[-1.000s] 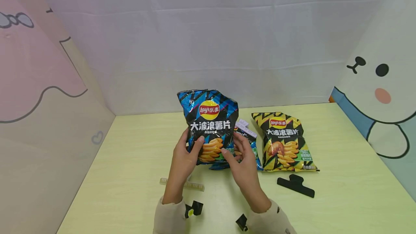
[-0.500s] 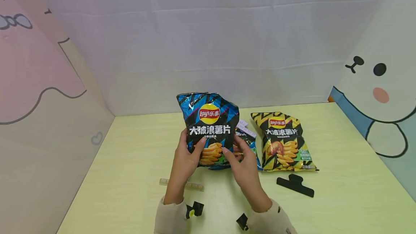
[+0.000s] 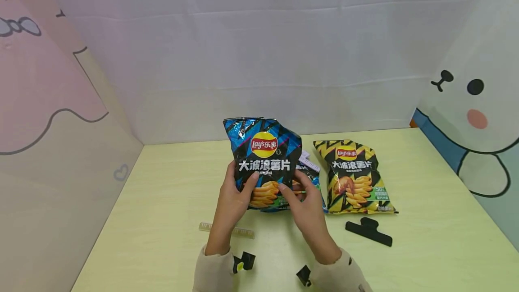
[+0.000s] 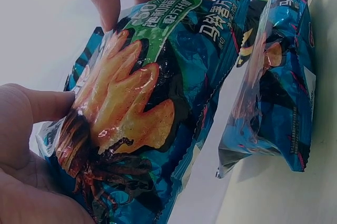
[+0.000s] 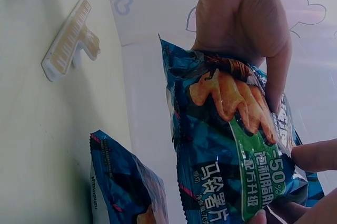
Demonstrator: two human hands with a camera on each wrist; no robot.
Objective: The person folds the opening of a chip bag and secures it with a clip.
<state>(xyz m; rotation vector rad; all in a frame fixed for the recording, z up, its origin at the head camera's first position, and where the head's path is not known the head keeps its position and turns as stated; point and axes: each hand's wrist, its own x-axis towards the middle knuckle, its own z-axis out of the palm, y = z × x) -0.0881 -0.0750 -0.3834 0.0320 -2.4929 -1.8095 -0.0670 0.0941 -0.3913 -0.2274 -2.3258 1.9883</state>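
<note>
A blue Lay's chip bag (image 3: 265, 166) is held up in front of me between both hands, its printed front toward the head camera. My left hand (image 3: 234, 195) grips its left side, thumb across the front and the other fingers behind. On the lower right side, my right hand (image 3: 307, 202) holds it with the thumb on the front and fingers round the edge. Behind it, a second blue chip bag (image 3: 314, 177) rests on the table, partly hidden, with a pale bag clip (image 3: 310, 163) at its top. The left wrist view shows both blue bags (image 4: 131, 103) apart.
A yellow chip bag (image 3: 357, 179) lies to the right on the table (image 3: 162, 179). In front of it lies a black bag clip (image 3: 369, 231). A beige bag clip (image 3: 243, 232) is partly behind my left forearm. Small black scraps (image 3: 248, 261) sit by the sleeves.
The held blue bag has moved slightly down and to the right, with both hands following it a little. The other bags and the clips stay where they were.
</note>
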